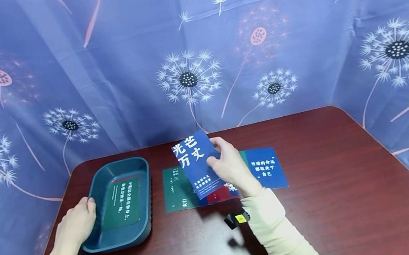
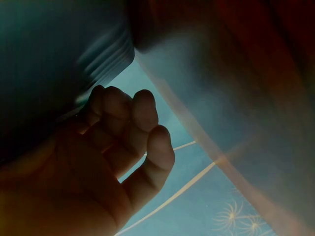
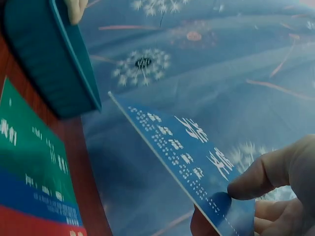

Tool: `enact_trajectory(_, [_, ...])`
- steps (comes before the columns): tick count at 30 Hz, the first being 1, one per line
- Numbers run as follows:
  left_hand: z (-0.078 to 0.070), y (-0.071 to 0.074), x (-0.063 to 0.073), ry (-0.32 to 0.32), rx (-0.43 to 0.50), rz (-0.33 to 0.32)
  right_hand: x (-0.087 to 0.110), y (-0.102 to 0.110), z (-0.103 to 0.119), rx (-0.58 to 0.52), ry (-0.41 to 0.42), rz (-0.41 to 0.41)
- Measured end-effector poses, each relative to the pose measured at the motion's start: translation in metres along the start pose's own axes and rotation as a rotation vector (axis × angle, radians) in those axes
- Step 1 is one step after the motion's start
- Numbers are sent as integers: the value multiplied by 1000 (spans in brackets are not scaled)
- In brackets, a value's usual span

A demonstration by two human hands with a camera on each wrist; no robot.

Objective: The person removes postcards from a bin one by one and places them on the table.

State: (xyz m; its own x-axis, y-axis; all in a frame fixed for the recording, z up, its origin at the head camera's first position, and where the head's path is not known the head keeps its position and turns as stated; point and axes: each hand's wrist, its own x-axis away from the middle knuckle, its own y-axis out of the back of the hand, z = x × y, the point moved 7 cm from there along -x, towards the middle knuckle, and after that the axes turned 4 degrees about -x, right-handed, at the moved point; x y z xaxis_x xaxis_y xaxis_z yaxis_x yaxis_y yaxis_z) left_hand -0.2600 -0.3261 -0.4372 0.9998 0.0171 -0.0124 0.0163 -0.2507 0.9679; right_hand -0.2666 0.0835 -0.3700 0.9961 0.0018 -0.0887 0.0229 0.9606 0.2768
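My right hand [image 1: 232, 166] pinches a blue card with white lettering [image 1: 199, 165] by its right edge, thumb on the printed face. In the right wrist view the card [image 3: 172, 152] is tilted, with the thumb across one end. Behind and below it lie several overlapping green, red and blue cards [image 1: 265, 169] on the table. My left hand [image 1: 76, 227] grips the left rim of a teal plastic tray [image 1: 148, 192], thumb at the rim and fingers curled outside the wall. A green card [image 1: 121, 203] with white lettering lies in the tray.
The dark red-brown wooden table [image 1: 343, 194] has a rounded far edge. A blue curtain with dandelion prints [image 1: 126, 59] hangs behind it and along both sides. A small black device with a yellow patch [image 1: 240, 218] is at the right wrist.
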Motion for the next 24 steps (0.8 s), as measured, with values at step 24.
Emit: enact_trajectory(24, [0,0,3,-2,9,3,-8,108,-47,189,-134,-200])
